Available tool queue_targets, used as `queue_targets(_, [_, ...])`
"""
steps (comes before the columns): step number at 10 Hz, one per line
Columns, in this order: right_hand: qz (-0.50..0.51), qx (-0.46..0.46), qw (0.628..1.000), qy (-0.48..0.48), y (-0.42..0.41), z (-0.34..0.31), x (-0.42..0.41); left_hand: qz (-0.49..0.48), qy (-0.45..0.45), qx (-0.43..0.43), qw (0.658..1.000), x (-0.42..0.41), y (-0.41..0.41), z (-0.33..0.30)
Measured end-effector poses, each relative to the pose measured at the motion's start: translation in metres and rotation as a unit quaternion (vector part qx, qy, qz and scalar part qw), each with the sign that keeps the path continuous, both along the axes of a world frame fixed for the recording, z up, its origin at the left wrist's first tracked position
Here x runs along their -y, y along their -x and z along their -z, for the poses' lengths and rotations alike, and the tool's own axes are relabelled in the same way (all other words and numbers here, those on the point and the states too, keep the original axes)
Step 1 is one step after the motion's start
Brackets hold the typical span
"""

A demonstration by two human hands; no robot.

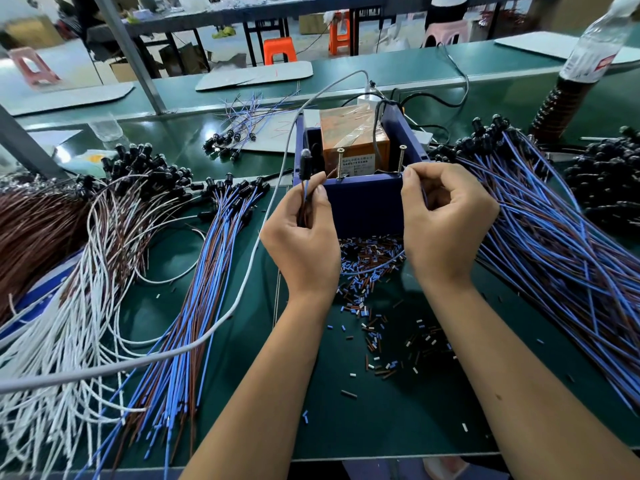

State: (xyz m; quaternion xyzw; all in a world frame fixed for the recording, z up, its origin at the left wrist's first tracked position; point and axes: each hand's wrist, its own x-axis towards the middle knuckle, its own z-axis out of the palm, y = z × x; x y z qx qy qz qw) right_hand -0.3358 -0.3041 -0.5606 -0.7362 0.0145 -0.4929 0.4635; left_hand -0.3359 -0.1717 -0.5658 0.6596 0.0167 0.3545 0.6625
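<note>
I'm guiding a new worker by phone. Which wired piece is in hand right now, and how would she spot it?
Find the blue box in the middle of the green bench. At its near left corner, the left hand holds one black-capped piece by its blue and brown wires. Unlike the bundles lying flat on both sides, it stands upright, alone.

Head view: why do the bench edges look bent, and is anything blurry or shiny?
Head view: the wide lens bows the bench edge and stretches the bottle at the corner; box and wire are sharp; far stools are soft; the mat shows glare.
</note>
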Motion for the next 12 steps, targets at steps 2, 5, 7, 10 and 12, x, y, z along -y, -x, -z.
queue_targets(2, [-0.005, -0.006, 1.0, -0.003, 0.0003, 0.0002, 0.0002, 0.032, 0.016, 0.001, 0.999, 0.001, -0.0019, 0.0021])
queue_targets(5, [-0.011, -0.011, 1.0, -0.004, 0.0011, 0.0002, -0.0003, 0.041, 0.016, 0.005, 0.999, 0.0007, -0.0021, 0.0034])
queue_targets(7, [-0.012, -0.015, 1.0, -0.004, 0.0023, -0.0007, -0.0004, 0.042, 0.016, 0.008, 0.999, 0.0017, -0.0005, 0.0013])
queue_targets(10, [-0.009, -0.013, 1.0, 0.001, 0.0039, -0.0018, -0.0008, 0.036, 0.01, 0.005, 0.999, 0.0014, 0.0021, -0.0009])
queue_targets(12, [0.002, 0.011, 1.0, 0.002, 0.0059, -0.0041, -0.0029, 0.025, 0.03, 0.003, 0.999, 0.0003, 0.0026, -0.0013])
